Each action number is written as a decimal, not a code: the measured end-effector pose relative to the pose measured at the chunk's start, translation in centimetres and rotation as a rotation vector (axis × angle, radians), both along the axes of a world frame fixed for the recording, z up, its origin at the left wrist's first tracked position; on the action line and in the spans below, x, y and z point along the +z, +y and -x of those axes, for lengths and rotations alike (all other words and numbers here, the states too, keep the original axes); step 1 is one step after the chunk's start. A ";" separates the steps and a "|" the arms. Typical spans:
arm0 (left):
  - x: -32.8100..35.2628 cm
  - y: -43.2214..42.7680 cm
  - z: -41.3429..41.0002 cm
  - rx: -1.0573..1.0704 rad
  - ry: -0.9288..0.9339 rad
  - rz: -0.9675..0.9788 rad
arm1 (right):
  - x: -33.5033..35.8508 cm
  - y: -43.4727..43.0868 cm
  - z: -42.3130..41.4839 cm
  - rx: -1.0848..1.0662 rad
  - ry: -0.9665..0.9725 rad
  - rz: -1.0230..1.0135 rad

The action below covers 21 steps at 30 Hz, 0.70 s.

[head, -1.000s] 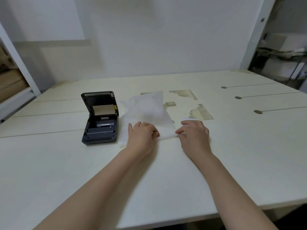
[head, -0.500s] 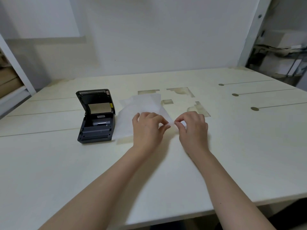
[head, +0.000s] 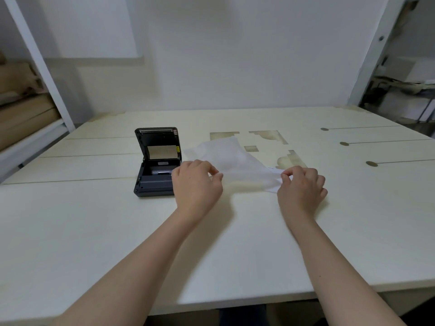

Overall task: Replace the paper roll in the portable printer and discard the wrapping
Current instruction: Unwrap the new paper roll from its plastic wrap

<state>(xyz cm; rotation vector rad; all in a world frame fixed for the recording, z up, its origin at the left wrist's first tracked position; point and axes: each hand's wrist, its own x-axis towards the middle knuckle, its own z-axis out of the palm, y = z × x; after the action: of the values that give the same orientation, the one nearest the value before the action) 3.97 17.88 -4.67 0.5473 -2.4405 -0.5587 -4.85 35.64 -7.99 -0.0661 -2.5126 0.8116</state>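
Note:
A dark grey portable printer [head: 156, 170] stands on the white table [head: 94, 231], left of centre, its lid raised; a tan label shows on the inside of the lid. A thin white sheet of wrapping paper [head: 233, 163] lies just right of the printer. My left hand [head: 196, 187] pinches the sheet's near left edge, beside the printer's right side. My right hand [head: 301, 187] pinches the sheet's near right corner. The paper is stretched between both hands, slightly off the table. No paper roll is clearly visible.
Worn patches [head: 268, 137] and three round slotted holes [head: 371, 164] mark the tabletop at the right. A shelf with brown cardboard [head: 23, 114] stands at the far left, cluttered shelving [head: 400, 90] at the far right. The table's front edge [head: 235, 300] is near.
Both hands have moved apart along the wrapping paper's near edge, left hand toward the printer, right hand further right, spreading the sheet. The printer has not moved.

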 end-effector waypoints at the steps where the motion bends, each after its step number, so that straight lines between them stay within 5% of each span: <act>1: 0.2 -0.2 -0.2 0.022 0.001 -0.021 | 0.1 0.0 0.0 -0.011 -0.015 0.007; 7: 1.2 -0.9 -0.7 0.090 0.017 -0.177 | 0.2 -0.7 -0.2 -0.029 -0.015 0.014; 14: 1.8 -2.6 0.7 -0.017 -0.021 -0.370 | 2.0 -1.7 0.4 0.133 0.019 0.257; 21: 1.1 -2.8 4.0 -0.181 -0.081 -0.371 | 3.4 -6.2 2.4 0.306 -0.204 0.021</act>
<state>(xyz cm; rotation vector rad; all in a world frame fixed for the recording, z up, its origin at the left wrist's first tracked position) -0.07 15.06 -3.55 0.5051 -2.4897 -1.0979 -7.25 29.47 -4.62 0.2461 -2.7473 0.9944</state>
